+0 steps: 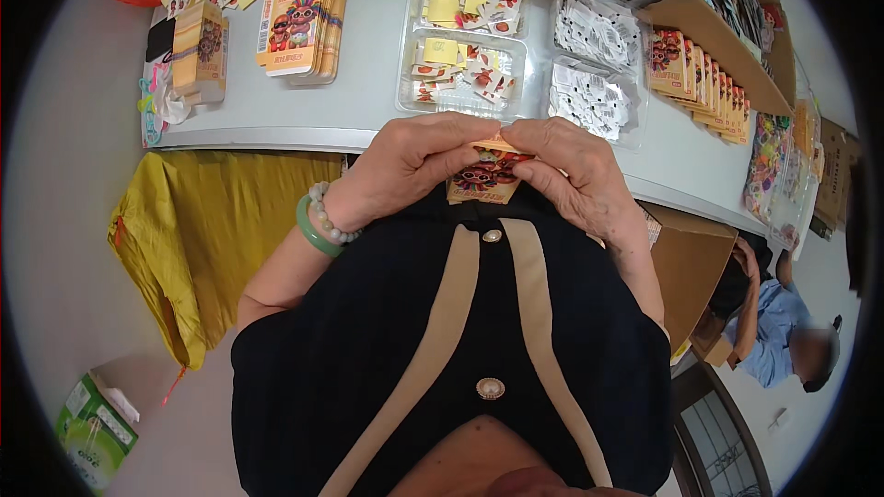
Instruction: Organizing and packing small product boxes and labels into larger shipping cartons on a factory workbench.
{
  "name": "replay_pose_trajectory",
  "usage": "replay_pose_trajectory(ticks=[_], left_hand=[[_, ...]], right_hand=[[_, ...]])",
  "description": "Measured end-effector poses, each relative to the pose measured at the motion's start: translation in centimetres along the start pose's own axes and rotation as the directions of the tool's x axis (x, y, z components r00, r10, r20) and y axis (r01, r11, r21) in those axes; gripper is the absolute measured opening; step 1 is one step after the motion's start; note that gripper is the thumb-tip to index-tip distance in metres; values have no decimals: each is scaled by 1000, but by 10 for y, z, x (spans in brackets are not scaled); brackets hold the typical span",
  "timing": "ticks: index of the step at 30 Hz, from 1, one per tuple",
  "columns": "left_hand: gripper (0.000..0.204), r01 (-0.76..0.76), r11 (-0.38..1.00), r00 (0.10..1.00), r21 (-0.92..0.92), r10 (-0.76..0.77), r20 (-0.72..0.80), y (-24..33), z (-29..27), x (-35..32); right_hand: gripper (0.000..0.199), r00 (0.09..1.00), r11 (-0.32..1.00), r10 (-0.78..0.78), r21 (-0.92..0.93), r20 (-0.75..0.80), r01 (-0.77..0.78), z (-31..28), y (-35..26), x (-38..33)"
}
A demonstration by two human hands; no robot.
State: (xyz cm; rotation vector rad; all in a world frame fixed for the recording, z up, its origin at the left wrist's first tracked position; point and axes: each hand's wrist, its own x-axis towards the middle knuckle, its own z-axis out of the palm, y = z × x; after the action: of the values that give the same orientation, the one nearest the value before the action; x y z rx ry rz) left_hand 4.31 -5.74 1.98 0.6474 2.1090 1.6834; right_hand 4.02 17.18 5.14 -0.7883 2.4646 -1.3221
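Note:
Close in front of my chest, at the table's near edge, I hold a small yellow printed carton point(483, 177) with cartoon figures on it. My left hand point(419, 155) pinches its upper left side, thumb and fingers pressed together. My right hand point(573, 161) grips the upper right corner the same way, the thumb on the printed front. The fingertips of both hands meet along the carton's top edge and partly hide it. Just beyond my hands stands a clear plastic tray point(401, 83) with small stickers and yellow paper slips in its compartments.
A second clear tray holds white printed slips point(594, 101). Flat cartons point(299, 23) are stacked at the left, near a banded bundle point(200, 55). Finished-looking cartons point(704, 83) stand in a row at the right beside a cardboard box point(773, 55). Another person point(778, 331) sits at the far right.

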Motion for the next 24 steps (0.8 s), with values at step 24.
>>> replay_pose_trajectory(ticks=[24], left_hand=[[28,21,901,953,-434,-149,-264,14,14,53]], right_hand=[[51,771,986,155,49,-618,-159,-28,25,-19]])
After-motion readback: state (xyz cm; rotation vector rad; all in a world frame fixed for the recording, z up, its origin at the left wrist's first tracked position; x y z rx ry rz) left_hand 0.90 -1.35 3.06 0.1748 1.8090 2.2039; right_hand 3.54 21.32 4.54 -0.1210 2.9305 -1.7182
